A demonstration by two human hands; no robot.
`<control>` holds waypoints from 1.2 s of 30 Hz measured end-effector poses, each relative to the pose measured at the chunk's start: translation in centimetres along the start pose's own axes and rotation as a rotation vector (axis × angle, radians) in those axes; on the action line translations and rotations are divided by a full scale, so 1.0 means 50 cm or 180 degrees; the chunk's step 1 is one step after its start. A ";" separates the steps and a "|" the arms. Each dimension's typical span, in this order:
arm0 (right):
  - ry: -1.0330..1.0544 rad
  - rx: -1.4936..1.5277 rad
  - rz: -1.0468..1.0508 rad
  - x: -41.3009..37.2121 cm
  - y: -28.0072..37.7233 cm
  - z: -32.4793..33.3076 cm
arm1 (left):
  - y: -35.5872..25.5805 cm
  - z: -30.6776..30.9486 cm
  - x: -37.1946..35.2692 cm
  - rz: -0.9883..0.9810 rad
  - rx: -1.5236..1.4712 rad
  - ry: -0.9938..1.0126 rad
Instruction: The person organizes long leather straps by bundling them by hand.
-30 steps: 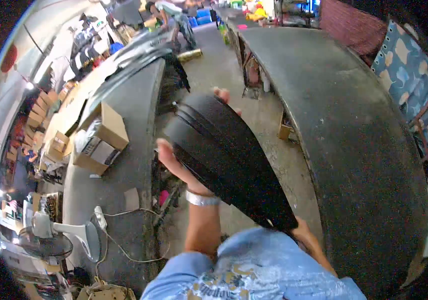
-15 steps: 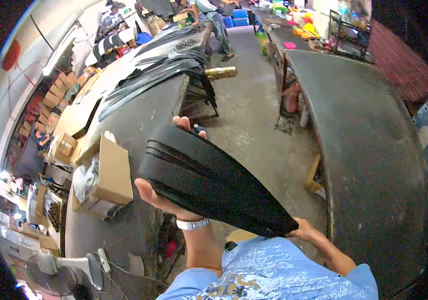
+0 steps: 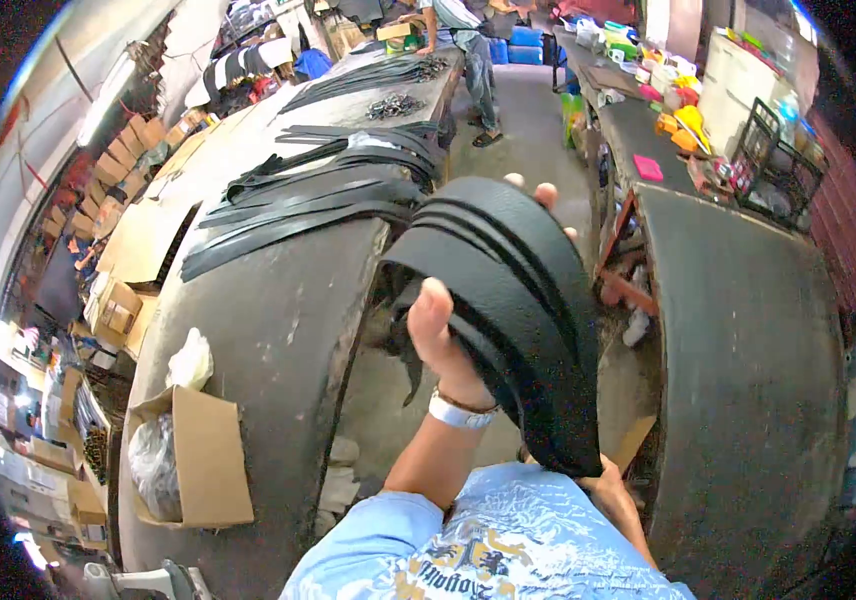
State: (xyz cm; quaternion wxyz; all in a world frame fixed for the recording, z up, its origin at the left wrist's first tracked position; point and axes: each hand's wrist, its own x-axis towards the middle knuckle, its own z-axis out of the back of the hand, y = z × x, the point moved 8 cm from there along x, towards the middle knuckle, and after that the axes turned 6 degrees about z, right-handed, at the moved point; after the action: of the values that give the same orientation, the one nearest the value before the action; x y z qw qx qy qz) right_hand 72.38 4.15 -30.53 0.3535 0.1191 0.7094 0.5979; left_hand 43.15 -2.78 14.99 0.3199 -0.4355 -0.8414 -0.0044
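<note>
A bundle of wide black straps, leather-like and grained, hangs folded over my left hand. The thumb lies along the near side of the bundle, and fingertips show beyond its far edge, so the hand is closed around it. Low down by my shirt, my right hand grips the gathered lower part of the same straps. Its fingers are partly hidden behind them. On the left table, more black straps lie in flat, overlapping heaps.
An open cardboard box with clear plastic stands on the left table. Further along is a pile of small metal pieces. The right table carries a black rack. A person stands at the aisle's far end.
The view has shifted along the aisle. My left hand has risen with the straps and moved right, and the bundle now arches more steeply. My right hand still holds the lower part.
</note>
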 end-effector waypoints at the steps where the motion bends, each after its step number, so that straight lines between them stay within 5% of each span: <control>1: -0.0052 -0.0279 0.0111 0.054 0.023 0.019 | 0.013 0.014 0.045 0.0071 0.0145 -0.0370; 8: -0.0048 -0.0408 -0.0178 0.420 0.269 0.142 | 0.106 0.206 0.390 0.0281 0.0006 -0.0331; 11: 0.0109 -0.0075 -0.0127 0.587 0.294 0.199 | 0.128 0.285 0.538 0.0175 -0.0221 0.0189; 18: 0.0247 -0.0346 -0.0292 0.866 0.421 0.222 | 0.170 0.469 0.792 0.0415 0.0056 -0.0691; 36: 0.0606 -0.0355 -0.0236 1.699 0.763 0.269 | 0.021 1.014 1.531 -0.0152 0.0017 -0.0717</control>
State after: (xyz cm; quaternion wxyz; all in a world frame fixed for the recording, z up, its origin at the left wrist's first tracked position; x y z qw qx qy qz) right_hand 10.03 74.48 -25.93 0.3125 0.0156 0.7094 0.6316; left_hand -15.03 68.27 15.91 0.2243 -0.4122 -0.8822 0.0391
